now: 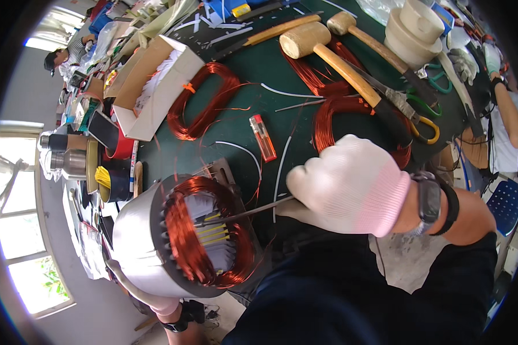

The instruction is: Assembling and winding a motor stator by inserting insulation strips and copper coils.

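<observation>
A silver motor stator (pixel 135 233) lies on its side at the front left, its open end facing right. Loops of red-brown copper winding (pixel 188 244) bulge from that end, with white slot liners and yellow strips inside. My right hand (pixel 348 187), in a white glove with a pink cuff, is closed round a thin dark metal rod (pixel 250 212). The rod slants left, its far end inside the stator's opening among the strips. My left hand (pixel 147 296), also gloved, is low behind the stator's outer left side; its fingers are hidden by the stator.
Copper coils (pixel 227 80) lie on the green tabletop (pixel 236 123), near an orange lighter (pixel 262 138) and white sleeving. Wooden mallets (pixel 305 40), scissors (pixel 426 131) and a white box (pixel 155 92) lie farther back. Other people work at the far left and right edges.
</observation>
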Demonstrator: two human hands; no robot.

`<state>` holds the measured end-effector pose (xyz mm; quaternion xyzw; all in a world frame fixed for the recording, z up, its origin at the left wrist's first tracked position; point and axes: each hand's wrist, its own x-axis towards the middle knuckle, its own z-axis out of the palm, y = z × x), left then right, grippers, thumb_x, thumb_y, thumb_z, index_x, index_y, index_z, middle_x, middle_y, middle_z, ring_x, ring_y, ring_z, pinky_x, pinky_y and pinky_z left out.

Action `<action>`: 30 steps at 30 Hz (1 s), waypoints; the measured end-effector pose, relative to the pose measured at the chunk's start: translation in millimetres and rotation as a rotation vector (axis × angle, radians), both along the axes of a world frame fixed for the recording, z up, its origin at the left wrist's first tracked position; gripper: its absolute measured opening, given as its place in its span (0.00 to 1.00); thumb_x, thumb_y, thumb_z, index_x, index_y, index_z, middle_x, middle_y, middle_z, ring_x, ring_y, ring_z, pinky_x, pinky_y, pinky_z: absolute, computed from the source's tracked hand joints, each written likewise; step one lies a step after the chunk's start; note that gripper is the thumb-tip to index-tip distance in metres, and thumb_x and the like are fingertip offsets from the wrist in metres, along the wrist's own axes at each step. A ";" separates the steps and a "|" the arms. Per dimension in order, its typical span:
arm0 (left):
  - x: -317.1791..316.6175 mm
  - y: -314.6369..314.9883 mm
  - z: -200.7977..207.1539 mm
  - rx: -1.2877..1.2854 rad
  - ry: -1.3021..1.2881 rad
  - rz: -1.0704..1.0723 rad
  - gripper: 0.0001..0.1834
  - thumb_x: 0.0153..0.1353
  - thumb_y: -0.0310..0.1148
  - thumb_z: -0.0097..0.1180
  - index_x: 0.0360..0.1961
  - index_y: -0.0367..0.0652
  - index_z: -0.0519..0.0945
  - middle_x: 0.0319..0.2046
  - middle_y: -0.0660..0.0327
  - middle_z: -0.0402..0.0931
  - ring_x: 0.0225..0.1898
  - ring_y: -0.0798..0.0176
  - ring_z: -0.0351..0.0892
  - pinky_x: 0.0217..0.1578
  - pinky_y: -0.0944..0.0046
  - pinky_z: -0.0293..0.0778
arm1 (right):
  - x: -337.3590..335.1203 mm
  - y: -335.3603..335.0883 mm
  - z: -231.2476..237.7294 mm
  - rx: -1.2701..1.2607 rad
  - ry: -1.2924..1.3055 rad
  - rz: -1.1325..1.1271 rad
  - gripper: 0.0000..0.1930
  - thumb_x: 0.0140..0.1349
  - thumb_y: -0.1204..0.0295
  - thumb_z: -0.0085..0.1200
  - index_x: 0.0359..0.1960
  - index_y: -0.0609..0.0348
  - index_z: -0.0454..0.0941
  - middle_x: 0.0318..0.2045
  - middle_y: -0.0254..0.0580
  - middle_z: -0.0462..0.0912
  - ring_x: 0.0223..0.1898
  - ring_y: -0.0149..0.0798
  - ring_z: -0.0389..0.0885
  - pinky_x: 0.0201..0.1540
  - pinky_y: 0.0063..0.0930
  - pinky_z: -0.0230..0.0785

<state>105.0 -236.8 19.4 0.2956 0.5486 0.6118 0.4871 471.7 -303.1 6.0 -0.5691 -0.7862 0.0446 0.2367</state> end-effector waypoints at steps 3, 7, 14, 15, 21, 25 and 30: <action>-35.1 -8.7 -21.6 0.114 0.107 -0.052 0.34 0.81 0.55 0.36 0.75 0.41 0.62 0.73 0.54 0.64 0.71 0.53 0.65 0.73 0.49 0.60 | 11.7 -1.0 9.0 -0.064 -0.128 -0.004 0.23 0.60 0.49 0.66 0.20 0.55 0.77 0.13 0.43 0.77 0.18 0.48 0.83 0.23 0.39 0.73; -131.2 -25.9 -108.0 0.227 0.327 -0.275 0.36 0.78 0.53 0.41 0.77 0.38 0.60 0.74 0.51 0.62 0.72 0.52 0.65 0.73 0.49 0.60 | 9.5 5.5 12.8 -0.050 -0.180 0.001 0.24 0.58 0.50 0.68 0.18 0.54 0.75 0.13 0.43 0.75 0.17 0.48 0.80 0.22 0.40 0.70; -59.9 -8.5 -115.8 0.092 0.055 -0.557 0.41 0.75 0.57 0.46 0.76 0.36 0.60 0.74 0.49 0.62 0.72 0.49 0.66 0.72 0.51 0.62 | -15.7 5.4 29.7 -0.344 -0.168 -0.170 0.18 0.50 0.61 0.74 0.20 0.61 0.79 0.19 0.52 0.77 0.25 0.57 0.81 0.26 0.44 0.70; -43.6 3.3 -98.4 0.213 0.144 -0.513 0.45 0.73 0.59 0.52 0.76 0.34 0.60 0.69 0.50 0.67 0.66 0.54 0.72 0.67 0.55 0.67 | -15.4 -0.6 21.1 -0.313 -0.147 -0.186 0.16 0.48 0.64 0.74 0.21 0.61 0.79 0.20 0.53 0.77 0.25 0.57 0.81 0.26 0.45 0.69; -52.3 23.6 -101.8 0.436 0.073 -0.801 0.42 0.73 0.53 0.52 0.75 0.31 0.60 0.54 0.50 0.71 0.47 0.57 0.80 0.51 0.58 0.76 | 10.0 -46.9 -10.7 -0.300 0.604 -0.514 0.16 0.58 0.77 0.62 0.48 0.70 0.82 0.37 0.52 0.87 0.40 0.42 0.88 0.47 0.33 0.78; -52.7 21.3 -110.5 0.498 0.159 -0.788 0.44 0.74 0.59 0.51 0.75 0.30 0.60 0.52 0.47 0.73 0.45 0.54 0.81 0.51 0.58 0.77 | -34.9 3.8 57.2 -0.797 -0.187 -0.252 0.27 0.71 0.60 0.56 0.66 0.62 0.74 0.57 0.47 0.85 0.58 0.50 0.82 0.63 0.44 0.73; -46.0 22.5 -112.3 0.503 0.085 -0.779 0.45 0.73 0.60 0.51 0.75 0.31 0.61 0.53 0.46 0.73 0.45 0.53 0.81 0.50 0.57 0.77 | -39.2 -1.7 34.7 -0.846 0.084 -0.354 0.26 0.72 0.61 0.54 0.66 0.63 0.73 0.59 0.50 0.83 0.59 0.50 0.81 0.64 0.44 0.72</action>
